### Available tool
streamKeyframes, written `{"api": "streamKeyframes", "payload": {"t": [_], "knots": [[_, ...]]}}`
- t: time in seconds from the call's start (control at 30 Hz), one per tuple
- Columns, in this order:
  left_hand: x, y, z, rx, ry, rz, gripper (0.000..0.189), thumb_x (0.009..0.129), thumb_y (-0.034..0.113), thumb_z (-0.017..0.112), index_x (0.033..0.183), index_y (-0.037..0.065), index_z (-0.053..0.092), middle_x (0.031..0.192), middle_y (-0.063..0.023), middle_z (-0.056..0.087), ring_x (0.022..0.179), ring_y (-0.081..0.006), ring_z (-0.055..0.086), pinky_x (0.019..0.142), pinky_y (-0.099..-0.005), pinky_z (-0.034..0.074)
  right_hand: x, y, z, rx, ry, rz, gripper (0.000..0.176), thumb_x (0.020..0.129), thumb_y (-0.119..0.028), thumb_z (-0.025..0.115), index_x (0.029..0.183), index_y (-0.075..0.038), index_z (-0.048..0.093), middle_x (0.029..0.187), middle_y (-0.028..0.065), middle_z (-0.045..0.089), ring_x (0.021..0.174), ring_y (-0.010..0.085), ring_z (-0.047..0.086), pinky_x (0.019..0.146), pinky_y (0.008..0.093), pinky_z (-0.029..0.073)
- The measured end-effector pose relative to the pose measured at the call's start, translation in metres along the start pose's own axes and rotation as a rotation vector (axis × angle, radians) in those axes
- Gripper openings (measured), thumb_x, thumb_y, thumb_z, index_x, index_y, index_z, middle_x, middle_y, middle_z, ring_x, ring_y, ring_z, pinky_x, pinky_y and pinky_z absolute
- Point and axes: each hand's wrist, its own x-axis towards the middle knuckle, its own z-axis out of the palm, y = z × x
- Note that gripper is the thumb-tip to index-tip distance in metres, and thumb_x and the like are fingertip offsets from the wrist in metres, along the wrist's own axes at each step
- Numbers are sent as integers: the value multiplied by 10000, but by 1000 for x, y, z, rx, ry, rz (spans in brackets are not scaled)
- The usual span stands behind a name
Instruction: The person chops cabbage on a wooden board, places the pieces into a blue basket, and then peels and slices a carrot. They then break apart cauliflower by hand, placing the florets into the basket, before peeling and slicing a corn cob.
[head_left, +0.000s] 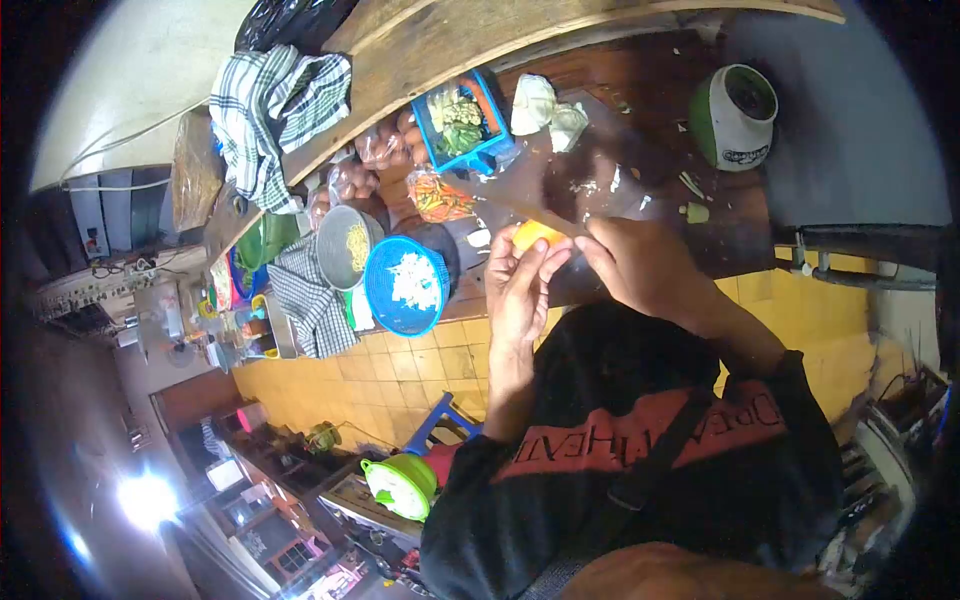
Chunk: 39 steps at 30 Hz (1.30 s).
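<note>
My left hand is closed around a short orange piece of carrot, held up near the table's front edge. A wide-bladed knife is in my right hand, its blade pointing left and lying along the far side of the carrot. The fingertips of both hands come close together at the carrot's right end. To the left of the hands stands a blue basket of chopped white pieces. Behind the knife tip lies a plastic bag of orange and red chillies.
A blue rectangular basket of vegetables stands at the back, near pale cabbages. A grey bowl and bags of eggs are on the left. A white-and-green container stands back right. Scraps litter the dark table.
</note>
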Motion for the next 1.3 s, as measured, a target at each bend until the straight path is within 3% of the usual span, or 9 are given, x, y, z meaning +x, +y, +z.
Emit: {"api": "streamKeyframes", "payload": {"t": [0.47, 0.7, 0.8, 0.87, 0.93, 1.1, 1.17, 1.23, 1.3], "knots": [[10, -2, -23, 274, -9, 93, 228, 853, -8, 611, 1071, -19, 544, 939, -137, 652, 753, -191, 663, 686, -288, 565, 11, -1, 23, -126, 175, -75, 167, 902, -197, 523, 888, -31, 529, 683, 187, 587, 616, 352, 602, 541, 446, 469], [35, -9, -75, 454, -80, -111, 244, 821, 41, 670, 1046, -17, 594, 883, -95, 663, 726, -134, 635, 671, -259, 529, 11, 68, 49, -337, 186, 315, 280, 895, -204, 542, 1111, -26, 552, 700, 186, 613, 613, 369, 609, 529, 441, 473], [67, -51, -126, 941, -158, -269, 244, 711, 57, 730, 939, -10, 673, 848, -85, 683, 779, -110, 628, 680, -248, 493, -11, 97, 74, -250, 404, -69, 372, 884, -213, 576, 1208, -36, 528, 655, 146, 614, 529, 307, 607, 497, 400, 471], [101, -107, -187, 1160, -240, -183, 374, 625, 184, 791, 911, -23, 668, 799, -111, 686, 778, -150, 644, 707, -297, 500, -17, 87, 70, 495, -101, 643, 372, 871, -247, 610, 1163, -22, 561, 781, 113, 639, 651, 198, 618, 590, 315, 493], [119, -128, -198, 1570, -329, -115, 367, 622, 178, 786, 949, 54, 673, 867, -139, 678, 788, -225, 654, 728, -311, 498, -31, 115, 93, 542, -90, 724, 369, 851, -257, 641, 1131, -24, 585, 793, 88, 635, 655, 159, 602, 581, 288, 483], [115, -119, -184, 1234, -312, 18, 395, 686, 164, 748, 1039, 43, 620, 933, -151, 653, 862, -289, 626, 795, -358, 492, -74, 150, 124, 284, 138, 524, 338, 816, -276, 685, 1035, -24, 634, 790, 54, 636, 652, 110, 582, 528, 257, 461], [104, -120, -184, 1208, -248, 34, 365, 698, 176, 746, 1018, 56, 622, 956, -162, 642, 898, -324, 613, 824, -380, 490, -92, 158, 122, 440, 60, 927, 298, 818, -260, 685, 1005, -32, 648, 721, 24, 633, 603, 98, 559, 478, 244, 434], [96, -123, -179, 1482, -44, 566, 386, 707, 183, 746, 1038, 41, 607, 967, -167, 638, 915, -350, 605, 825, -391, 488, -98, 158, 117, 523, 34, 950, 232, 822, -237, 679, 952, -46, 652, 685, 24, 610, 550, 93, 534, 454, 236, 416], [79, -130, -167, 1422, -37, 575, 356, 732, 179, 728, 1033, 33, 606, 974, -168, 635, 895, -345, 613, 812, -397, 483, -104, 157, 111, 589, 9, 1128, 167, 832, -197, 656, 903, -47, 636, 622, 11, 556, 502, 88, 495, 429, 234, 401]]}}
